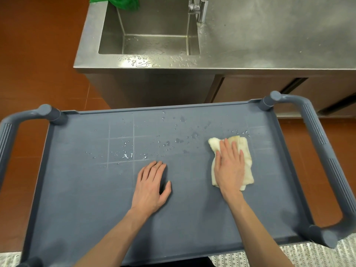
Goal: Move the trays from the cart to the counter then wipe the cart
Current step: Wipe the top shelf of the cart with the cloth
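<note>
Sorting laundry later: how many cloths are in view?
2: a cream cloth under the right hand on the cart top; a green cloth draped over the sink's far rim, partly cropped.

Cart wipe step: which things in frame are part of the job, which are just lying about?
In the job: cart, white cloth under right hand, water drops, left hand resting flat on the cart.
Lying about: sink, tap, green cloth.

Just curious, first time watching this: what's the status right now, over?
Right hand flat on cloth, pressing it on cart. Left hand open, resting on cart. Droplets left mid-cart. No trays in view.
</note>
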